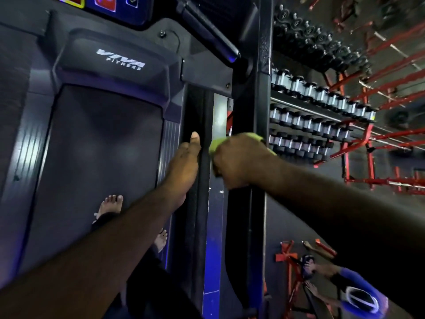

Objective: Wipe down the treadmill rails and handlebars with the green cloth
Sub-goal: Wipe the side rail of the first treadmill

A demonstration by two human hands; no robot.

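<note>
We see the right hand point(239, 162) curled into a fist round the green cloth point(217, 145), knuckles up. The cloth bulges out at the thumb side of the fist and shows again as a bright edge at its far side, where it meets the dark handrail point(261, 88). Hand and cloth sit on that handrail, which runs on ahead of the fist and back beneath the forearm.

Just beside it, on the inner side, the left hand point(184, 164) reaches forward with its thumb point(195, 138) straight and pointing away from us. Its fingers are hidden behind the palm, so we cannot tell whether they grip anything. The hand overlaps a black side rail point(197, 107) that runs along the belt's edge. The two hands are close but apart, and the cloth belongs wholly to the right one.

Left of the left hand lies the treadmill belt point(99, 146). Beyond it is the motor cover point(120, 59), lettered VIVA FITNESS. Below the left forearm two bare feet point(112, 203) stand on the belt. Out past the right hand a dumbbell rack point(322, 100) fills the floor side. Nearer us under the right forearm is a second person point(358, 293) in blue sleeves, too blurred to tell more.
</note>
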